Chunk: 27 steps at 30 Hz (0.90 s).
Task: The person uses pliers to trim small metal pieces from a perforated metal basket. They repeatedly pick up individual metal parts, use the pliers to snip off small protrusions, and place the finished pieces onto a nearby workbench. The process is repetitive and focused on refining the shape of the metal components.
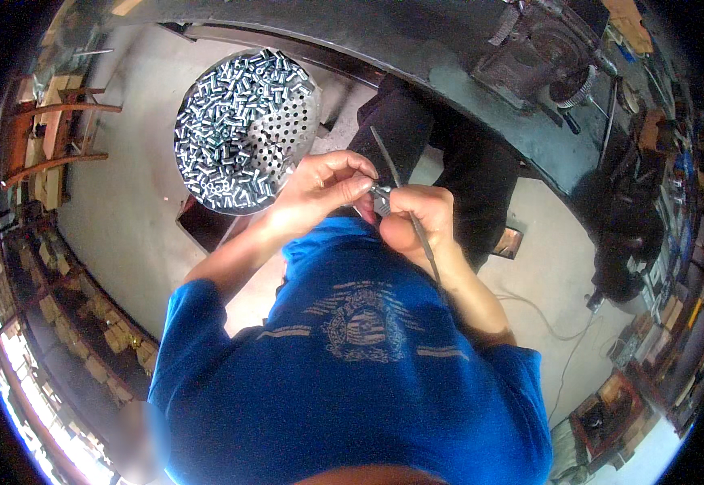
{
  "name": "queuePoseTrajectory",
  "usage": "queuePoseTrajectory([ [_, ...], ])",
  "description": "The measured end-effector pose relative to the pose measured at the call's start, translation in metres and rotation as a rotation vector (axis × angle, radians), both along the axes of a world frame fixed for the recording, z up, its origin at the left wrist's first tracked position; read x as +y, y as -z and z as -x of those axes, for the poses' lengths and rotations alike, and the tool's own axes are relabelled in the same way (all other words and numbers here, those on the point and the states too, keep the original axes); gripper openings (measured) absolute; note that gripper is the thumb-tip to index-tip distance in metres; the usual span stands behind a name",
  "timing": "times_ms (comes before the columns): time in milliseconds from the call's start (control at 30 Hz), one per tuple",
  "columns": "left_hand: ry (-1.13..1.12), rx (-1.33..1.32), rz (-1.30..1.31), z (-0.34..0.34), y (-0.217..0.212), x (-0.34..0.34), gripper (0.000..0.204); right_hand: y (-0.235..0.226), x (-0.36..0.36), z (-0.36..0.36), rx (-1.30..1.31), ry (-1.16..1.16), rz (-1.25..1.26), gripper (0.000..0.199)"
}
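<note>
My left hand is closed, thumb and fingertips pinching a small shiny metal part in front of my body. Right beside it, my right hand is closed in a fist around a slim, dark file. One tapered end of the file points away from me and the other runs back along my right forearm. The fingers of both hands almost meet at the small part and hide much of it. To the left stands a round perforated metal basket with a heap of short shiny metal sleeves in it.
A dark workbench crosses the far side, with a heavy machine or vise on its right. A wooden chair or rack is at the left. Shelves with boxes line the lower left. A cable lies on the floor.
</note>
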<state>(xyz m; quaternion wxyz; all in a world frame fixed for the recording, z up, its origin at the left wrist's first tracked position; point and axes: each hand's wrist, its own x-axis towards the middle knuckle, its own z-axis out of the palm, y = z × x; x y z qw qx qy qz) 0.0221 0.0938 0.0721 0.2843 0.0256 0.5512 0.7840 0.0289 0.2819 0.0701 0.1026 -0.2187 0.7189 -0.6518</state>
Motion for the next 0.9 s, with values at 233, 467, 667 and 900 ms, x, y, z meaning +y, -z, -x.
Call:
queuePoseTrajectory([
  [233,0.003,0.075,0.06,0.002,-0.009,-0.001,0.018,0.01,-0.002,0.0,0.051,0.046,0.029,0.063],
  [467,0.054,0.086,0.005,0.007,-0.004,-0.004,0.017,0.009,-0.006,-0.01,-0.024,0.165,0.087,0.059],
  [667,-0.22,0.779,0.755,0.023,0.007,-0.018,0.014,-0.012,0.015,-0.012,0.133,0.051,0.091,0.027],
  [900,-0.18,0.965,0.899,0.026,0.023,-0.024,0.02,-0.029,0.014,-0.019,0.165,-0.084,0.072,0.03],
])
